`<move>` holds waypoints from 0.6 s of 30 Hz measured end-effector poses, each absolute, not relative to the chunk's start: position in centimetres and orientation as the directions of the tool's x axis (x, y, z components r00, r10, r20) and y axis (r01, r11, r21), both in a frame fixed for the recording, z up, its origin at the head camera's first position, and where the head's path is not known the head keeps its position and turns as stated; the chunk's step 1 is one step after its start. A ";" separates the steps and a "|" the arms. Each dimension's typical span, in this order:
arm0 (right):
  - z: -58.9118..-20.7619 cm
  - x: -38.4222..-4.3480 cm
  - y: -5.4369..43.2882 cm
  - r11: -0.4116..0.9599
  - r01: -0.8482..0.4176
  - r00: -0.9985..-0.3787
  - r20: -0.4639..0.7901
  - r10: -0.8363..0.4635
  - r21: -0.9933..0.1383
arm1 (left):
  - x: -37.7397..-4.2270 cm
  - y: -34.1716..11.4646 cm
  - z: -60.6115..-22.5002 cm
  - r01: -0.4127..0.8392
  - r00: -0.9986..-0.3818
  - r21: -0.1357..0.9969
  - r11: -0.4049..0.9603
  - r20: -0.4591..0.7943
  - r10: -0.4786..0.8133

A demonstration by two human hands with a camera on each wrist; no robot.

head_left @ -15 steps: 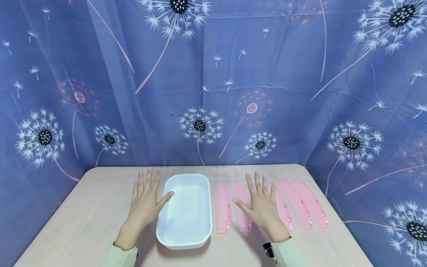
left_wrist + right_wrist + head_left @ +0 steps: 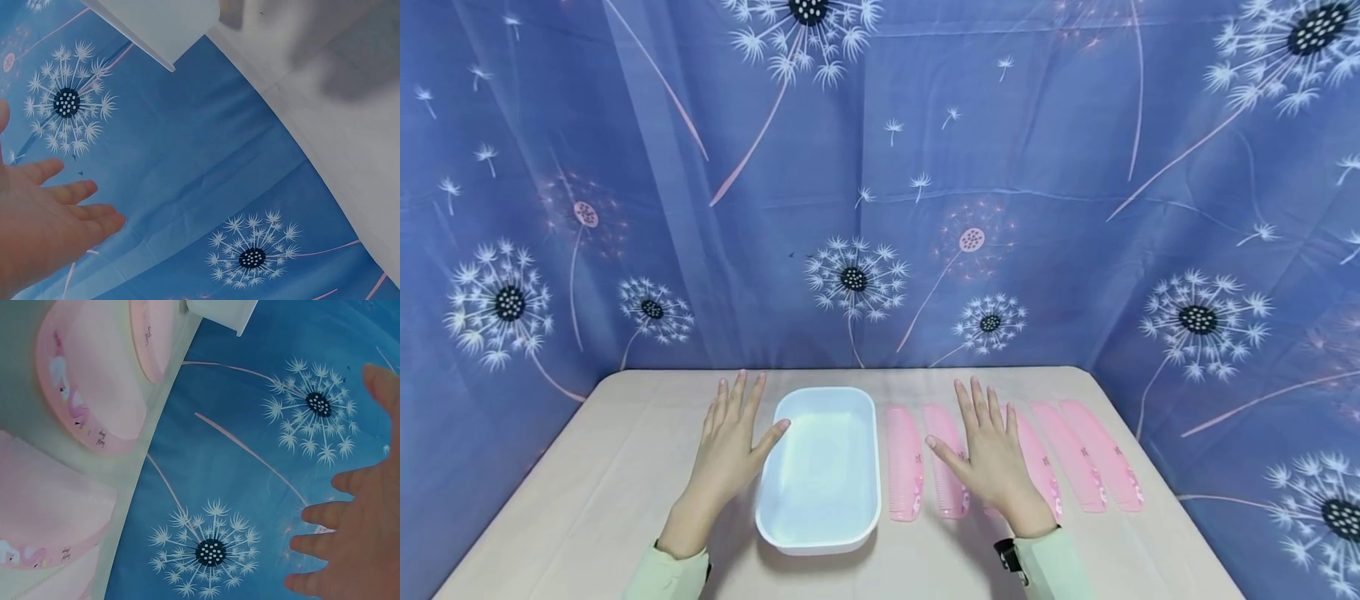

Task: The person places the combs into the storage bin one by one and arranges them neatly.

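Observation:
My left hand is held up with straight, spread fingers beside a white plastic tub, its thumb overlapping the tub's left rim in the head view. The left wrist view shows that palm with nothing in it. Over a row of pink combs, my right hand is likewise spread and holds nothing. It partly covers the middle comb. Nearest its thumb lies another comb; a further comb lies close by the tub. In the right wrist view the right fingers are stretched out.
Two more combs, the inner comb and the outer comb, lie at the right of the pale table. A blue curtain with dandelion prints hangs round the table's back and sides.
The head view has shifted slightly, so the scene sits a little to the right. Both hands keep their spread pose, and the tub and combs stay in place.

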State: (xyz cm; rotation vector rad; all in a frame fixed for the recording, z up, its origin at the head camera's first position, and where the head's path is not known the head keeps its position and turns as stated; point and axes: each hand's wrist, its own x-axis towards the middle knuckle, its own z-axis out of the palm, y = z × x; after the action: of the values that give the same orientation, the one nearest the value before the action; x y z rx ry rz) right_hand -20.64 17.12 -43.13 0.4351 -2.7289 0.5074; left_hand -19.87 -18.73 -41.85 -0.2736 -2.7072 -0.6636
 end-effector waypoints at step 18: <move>-42.5 -20.4 16.9 0.823 -0.399 -0.879 0.424 -0.218 -0.405 | -20.1 -18.2 -41.8 0.318 -0.914 0.555 0.769 0.394 0.095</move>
State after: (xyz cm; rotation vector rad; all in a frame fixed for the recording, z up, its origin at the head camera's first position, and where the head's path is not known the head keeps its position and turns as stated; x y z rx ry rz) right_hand -20.41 16.88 -42.53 0.4646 -2.6442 0.7004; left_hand -20.07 -18.24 -41.77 -0.3165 -2.6199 -0.9103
